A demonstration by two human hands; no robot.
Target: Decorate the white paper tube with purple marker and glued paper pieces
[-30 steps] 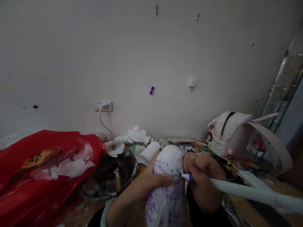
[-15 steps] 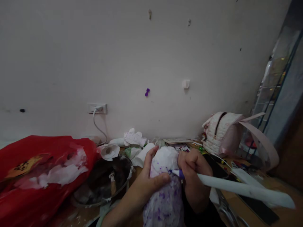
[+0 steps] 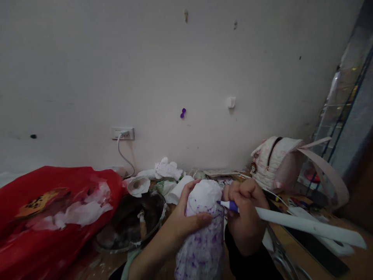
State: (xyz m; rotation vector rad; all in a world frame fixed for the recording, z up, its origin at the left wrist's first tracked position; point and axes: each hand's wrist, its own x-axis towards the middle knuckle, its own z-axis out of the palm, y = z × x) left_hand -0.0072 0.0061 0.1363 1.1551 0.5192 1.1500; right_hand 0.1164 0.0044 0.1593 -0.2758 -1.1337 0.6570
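Observation:
A white, paper-covered cylinder with a rounded top (image 3: 201, 241) stands in front of me, dotted with purple marks over its body. My left hand (image 3: 189, 217) is wrapped around its upper left side, thumb across the front. In my right hand (image 3: 246, 214) is a long white marker (image 3: 309, 227) with a purple collar. Its tip points left and meets the upper right side of the cylinder, or comes very close to it. The marker's rear end sticks out far to the right. The cylinder's lower end is cut off by the picture's edge.
On the left lie a red plastic bag (image 3: 58, 245) with white scraps and a dark bowl (image 3: 125, 229) holding a stick. Crumpled paper (image 3: 167, 170) lies by the wall. To the right are a pale backpack (image 3: 276, 163), scissors (image 3: 281, 252) and a dark flat object (image 3: 320, 254).
The marker tip has shifted right and slightly up, from the cylinder's front towards its right side. My right hand moved right with it. My left hand keeps its hold.

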